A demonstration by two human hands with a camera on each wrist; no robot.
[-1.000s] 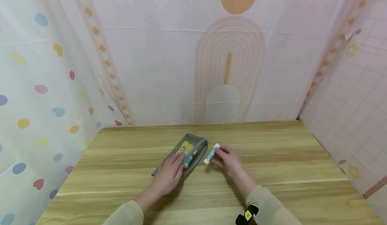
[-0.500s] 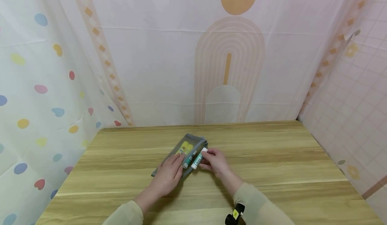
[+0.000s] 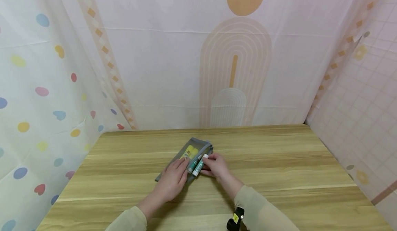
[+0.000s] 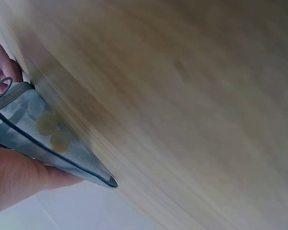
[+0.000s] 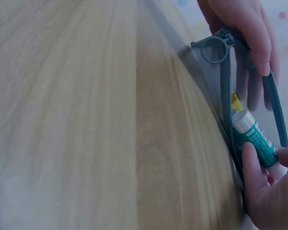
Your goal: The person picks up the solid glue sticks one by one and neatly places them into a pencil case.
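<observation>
A grey mesh zip pouch point(image 3: 198, 143) lies on the wooden table point(image 3: 279, 155), with yellow items point(image 3: 190, 152) and a green stick point(image 3: 194, 162) showing inside it. My left hand point(image 3: 173, 178) lies over the pouch's near end and grips its open edge point(image 5: 273, 96) beside the zipper ring point(image 5: 214, 48). My right hand point(image 3: 216, 166) pinches a green-and-white glue stick point(image 3: 200, 164) with its tip at the pouch's opening point(image 5: 253, 136). The left wrist view shows the mesh pouch point(image 4: 43, 132) held in my left hand point(image 4: 14, 179).
Patterned cloth walls point(image 3: 173, 69) close off the table's back and both sides. Bare wood extends to the right point(image 3: 294, 176) and left point(image 3: 108, 162) of the pouch. A small black device point(image 3: 234, 220) sits on my right sleeve.
My right hand has carried the glue stick leftward from the bare table to the pouch's opening, beside the other green stick. My left hand has stayed on the pouch.
</observation>
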